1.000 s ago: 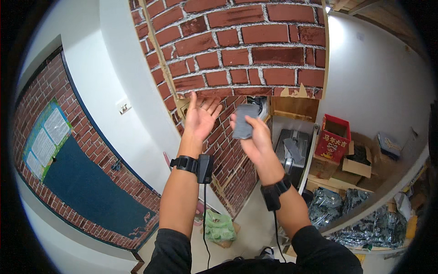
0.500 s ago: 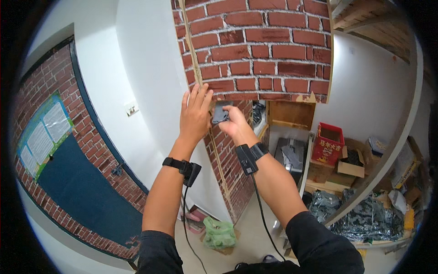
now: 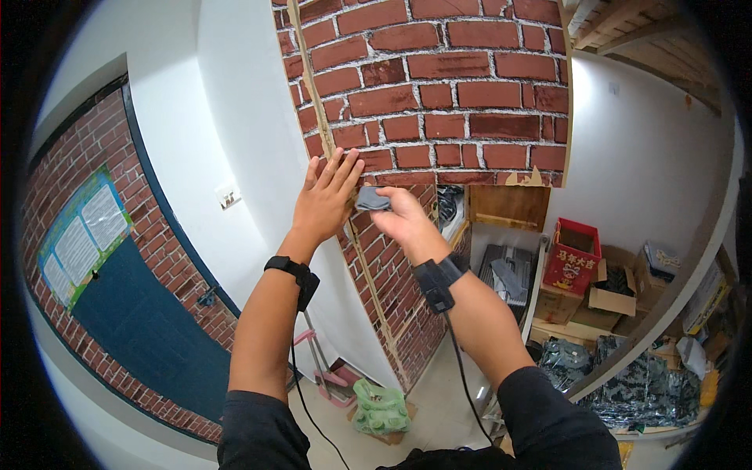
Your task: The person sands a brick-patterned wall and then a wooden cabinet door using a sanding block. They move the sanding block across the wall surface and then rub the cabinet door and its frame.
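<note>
My left hand (image 3: 327, 196) lies with its fingers stretched out against the lower left corner of a panel (image 3: 439, 94) covered in red brick-pattern paper. Beside it, my right hand (image 3: 407, 215) grips a small grey piece that looks like folded cloth (image 3: 374, 199), thumb on top. The cloth is just under the panel's bottom edge, close to the left palm; whether it touches the surface there cannot be made out. A wooden strip (image 3: 312, 78) runs down the panel's left side. Both wrists wear black straps with a cabled box.
At left is a blue door (image 3: 157, 329) with a poster (image 3: 88, 235). On the right stand a red box (image 3: 572, 254), an open carton (image 3: 613, 290) and plastic-wrapped bundles (image 3: 642, 380). A green plastic bag (image 3: 381, 407) sits on the floor below. Torn paper (image 3: 526, 178) marks the panel's lower edge.
The view has shifted a little. My right hand has turned the grey cloth from upright to nearly level and moved it left. The left hand stays flat on the panel corner.
</note>
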Demonstrator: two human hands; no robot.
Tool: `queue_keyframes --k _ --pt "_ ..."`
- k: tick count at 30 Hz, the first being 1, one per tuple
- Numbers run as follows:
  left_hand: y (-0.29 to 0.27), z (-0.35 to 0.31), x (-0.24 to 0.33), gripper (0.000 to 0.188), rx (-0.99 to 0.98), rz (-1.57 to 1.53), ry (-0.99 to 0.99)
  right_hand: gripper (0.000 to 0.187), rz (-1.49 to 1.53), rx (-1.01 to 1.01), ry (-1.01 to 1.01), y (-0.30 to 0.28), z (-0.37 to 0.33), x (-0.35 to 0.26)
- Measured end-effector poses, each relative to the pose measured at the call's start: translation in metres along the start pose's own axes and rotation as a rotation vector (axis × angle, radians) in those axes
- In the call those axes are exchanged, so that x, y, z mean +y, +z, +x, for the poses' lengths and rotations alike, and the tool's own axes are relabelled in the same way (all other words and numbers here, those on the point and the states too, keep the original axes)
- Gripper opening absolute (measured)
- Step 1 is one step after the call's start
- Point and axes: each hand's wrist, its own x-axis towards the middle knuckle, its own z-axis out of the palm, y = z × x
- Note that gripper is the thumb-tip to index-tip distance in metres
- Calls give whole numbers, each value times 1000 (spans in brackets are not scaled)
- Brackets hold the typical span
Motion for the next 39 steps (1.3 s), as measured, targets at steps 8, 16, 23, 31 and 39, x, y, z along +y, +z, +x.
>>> queue_keyframes --k 8,16,23,31,39 --pt "8 0 1 76 46 52 -9 44 114 46 -35 -13 -34 -44" --pt "-2 -2 5 79 -87 83 -24 54 230 53 -231 -47 -144 -189" --pt "-8 4 9 73 -123 224 -2 24 221 160 -459 -82 -178 -250" --pt "-19 29 51 71 73 -82 67 48 -269 261 -873 -66 -161 -220" --pt "-23 83 132 82 233 -300 164 51 -1067 595 -1288 -47 -188 -181"
